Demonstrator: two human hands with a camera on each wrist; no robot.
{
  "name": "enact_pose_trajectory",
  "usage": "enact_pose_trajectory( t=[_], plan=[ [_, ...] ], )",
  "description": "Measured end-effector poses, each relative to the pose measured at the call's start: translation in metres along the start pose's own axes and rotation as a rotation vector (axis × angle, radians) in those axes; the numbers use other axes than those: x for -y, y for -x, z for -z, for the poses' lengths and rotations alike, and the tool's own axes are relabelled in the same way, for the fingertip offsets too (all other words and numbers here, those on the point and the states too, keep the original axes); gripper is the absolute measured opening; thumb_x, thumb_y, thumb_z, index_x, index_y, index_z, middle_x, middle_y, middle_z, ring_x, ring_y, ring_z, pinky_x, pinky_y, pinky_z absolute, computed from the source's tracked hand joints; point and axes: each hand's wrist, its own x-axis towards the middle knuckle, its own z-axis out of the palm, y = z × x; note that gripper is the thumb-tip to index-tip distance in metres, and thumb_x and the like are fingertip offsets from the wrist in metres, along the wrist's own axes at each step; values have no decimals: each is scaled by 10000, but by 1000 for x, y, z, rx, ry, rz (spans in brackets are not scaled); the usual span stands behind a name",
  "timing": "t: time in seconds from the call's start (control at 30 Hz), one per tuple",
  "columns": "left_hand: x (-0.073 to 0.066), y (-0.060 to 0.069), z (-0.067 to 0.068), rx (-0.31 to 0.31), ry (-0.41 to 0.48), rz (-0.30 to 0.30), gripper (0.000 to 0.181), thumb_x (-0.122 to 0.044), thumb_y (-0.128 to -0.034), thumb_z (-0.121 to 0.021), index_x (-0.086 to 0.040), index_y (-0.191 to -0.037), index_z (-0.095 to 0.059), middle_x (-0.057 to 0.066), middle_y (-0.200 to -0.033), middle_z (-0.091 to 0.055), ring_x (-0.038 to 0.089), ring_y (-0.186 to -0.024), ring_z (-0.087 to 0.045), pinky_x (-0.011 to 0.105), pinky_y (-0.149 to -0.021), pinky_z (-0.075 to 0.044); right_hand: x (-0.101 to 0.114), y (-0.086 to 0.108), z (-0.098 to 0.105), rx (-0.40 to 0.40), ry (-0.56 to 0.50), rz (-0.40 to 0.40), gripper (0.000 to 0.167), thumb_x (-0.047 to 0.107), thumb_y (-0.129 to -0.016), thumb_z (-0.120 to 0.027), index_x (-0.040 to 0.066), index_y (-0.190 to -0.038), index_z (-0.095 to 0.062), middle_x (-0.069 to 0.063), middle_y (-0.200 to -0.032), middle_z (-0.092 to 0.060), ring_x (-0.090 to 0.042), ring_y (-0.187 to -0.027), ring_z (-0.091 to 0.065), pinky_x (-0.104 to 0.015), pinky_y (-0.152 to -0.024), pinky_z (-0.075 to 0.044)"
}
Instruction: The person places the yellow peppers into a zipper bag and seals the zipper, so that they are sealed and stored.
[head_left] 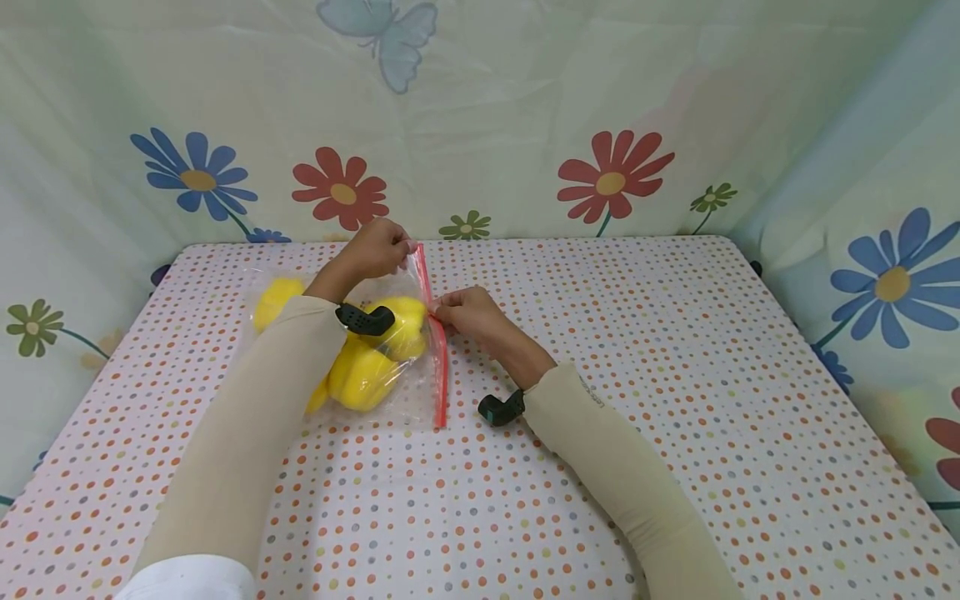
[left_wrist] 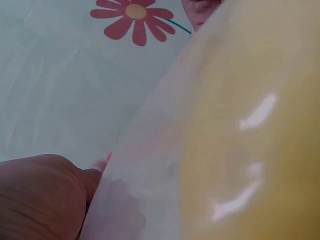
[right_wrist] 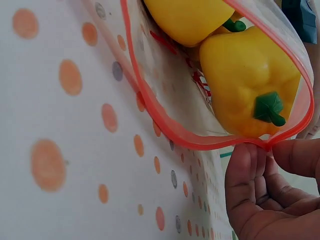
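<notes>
A clear zip bag (head_left: 408, 400) with a red zip strip (head_left: 441, 392) lies on its side left of the table's middle. Inside are several yellow bell peppers (head_left: 363, 379); green stems (right_wrist: 269, 107) show on some in the right wrist view. My left hand (head_left: 375, 248) pinches the far end of the bag's mouth. At the near side of that end, my right hand (head_left: 474, 313) pinches the red strip between thumb and fingers. The mouth gapes toward the right wrist camera. Plastic and a blurred yellow pepper (left_wrist: 240, 150) fill much of the left wrist view.
A white table cover (head_left: 637, 350) with coloured dots spreads under everything. Behind and at both sides hangs a pale curtain (head_left: 480, 125) printed with flowers and a butterfly. A dark wrist camera (head_left: 365, 319) on the left arm hangs over the bag.
</notes>
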Motion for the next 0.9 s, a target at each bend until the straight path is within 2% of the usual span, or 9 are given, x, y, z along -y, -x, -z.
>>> enact_pose_trajectory(
  t=[0.27,0.53,0.7,0.9],
  plan=[
    [-1,-1,0,22,1,14,267,-173,-1015,-518,28,-952,-681,111,-784,-599,236,-710,-535,319,-656,-474,0,7,-1,5,50,-9,210,111,-956,-585,-60,-1045,-668,-82,-906,-623,-176,-823,-565,-304,-775,-479],
    [-1,-4,3,41,-11,2,277,-169,-1015,-517,38,-950,-688,115,-791,-597,236,-704,-518,314,-634,-459,-1,9,-2,26,56,-12,164,81,-954,-570,-49,-972,-667,-69,-806,-603,-170,-728,-562,-279,-689,-476],
    [1,-5,3,39,-29,0,288,-166,-1013,-517,28,-898,-696,113,-775,-590,234,-675,-497,316,-598,-425,-1,12,-2,41,82,-16,155,93,-956,-576,-36,-956,-661,-68,-819,-601,-174,-736,-562,-278,-678,-472],
    [0,-7,3,56,-16,14,294,-177,-1015,-514,31,-923,-699,109,-765,-582,232,-676,-485,317,-609,-435,-1,16,-3,40,114,-28,158,100,-954,-587,-42,-941,-656,-66,-808,-612,-154,-720,-574,-272,-683,-494]
  ],
)
